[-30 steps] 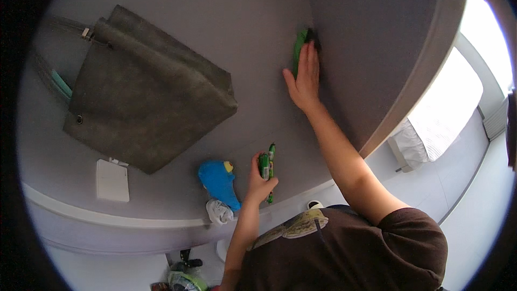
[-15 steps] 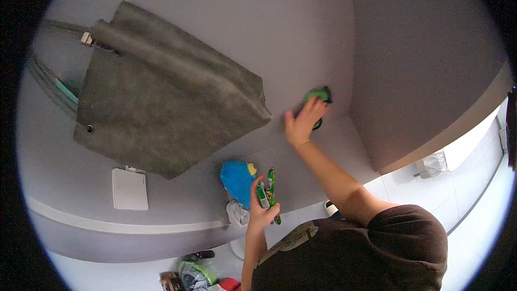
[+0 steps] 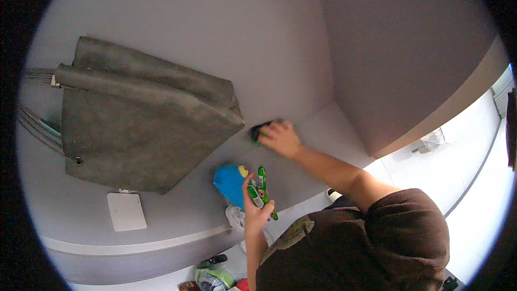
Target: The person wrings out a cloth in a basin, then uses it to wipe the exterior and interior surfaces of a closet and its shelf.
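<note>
My left hand (image 3: pixel 257 213) is closed round slim green packets (image 3: pixel 255 195), which stick up between its fingers and thumb. Just behind it lies a blue thing (image 3: pixel 230 183) with a yellow spot, and beneath that some white crumpled material (image 3: pixel 235 216). My right hand (image 3: pixel 283 139) reaches out over the grey surface, its fingers blurred on a black and green thing (image 3: pixel 257 131) whose kind I cannot make out. That thing lies close to the corner of a large dark grey-green bag (image 3: pixel 148 118), which rests flat with its handles toward the left.
A white flat square device (image 3: pixel 127 212) lies by the bag's near edge. A grey upright panel (image 3: pixel 409 59) borders the surface on the right. Below the pale front edge (image 3: pixel 134 247), a clear bag with green and red things (image 3: pixel 215 280) sits on the floor.
My right hand has moved left and nearer, bringing the black and green thing toward the bag's corner. My left hand keeps its packets. The whole view has shifted slightly.
</note>
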A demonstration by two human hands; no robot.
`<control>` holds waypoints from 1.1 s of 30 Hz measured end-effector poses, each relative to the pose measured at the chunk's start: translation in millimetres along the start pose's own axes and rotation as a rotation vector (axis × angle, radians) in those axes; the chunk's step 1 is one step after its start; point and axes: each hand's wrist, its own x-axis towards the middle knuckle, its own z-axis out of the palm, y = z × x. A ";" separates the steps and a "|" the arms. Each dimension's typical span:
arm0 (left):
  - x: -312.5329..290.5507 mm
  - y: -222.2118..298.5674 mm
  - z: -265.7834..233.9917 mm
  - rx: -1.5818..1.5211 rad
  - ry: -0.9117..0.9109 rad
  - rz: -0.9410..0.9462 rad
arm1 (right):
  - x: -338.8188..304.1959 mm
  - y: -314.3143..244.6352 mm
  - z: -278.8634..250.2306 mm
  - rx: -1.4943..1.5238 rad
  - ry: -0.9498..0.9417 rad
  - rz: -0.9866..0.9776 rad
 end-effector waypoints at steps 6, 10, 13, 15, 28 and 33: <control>6.1 17.5 7.3 0.076 -0.044 0.055 | -34.8 61.8 -40.9 0.060 0.262 0.846; 10.1 19.8 8.7 0.020 -0.108 0.014 | -39.5 46.6 -35.0 0.072 0.325 1.063; 10.8 28.8 11.1 0.003 -0.136 0.026 | -37.2 51.2 -22.8 0.175 0.185 1.198; 11.8 26.6 11.1 0.014 -0.162 0.058 | -34.8 58.8 -11.1 0.100 0.217 1.201; 6.4 22.0 -3.1 -0.008 -0.201 -0.040 | -12.1 -83.5 20.4 -0.087 -0.558 0.459; 8.0 29.2 -6.5 0.051 -0.216 0.041 | -29.1 -45.6 -17.7 -0.111 -0.570 0.491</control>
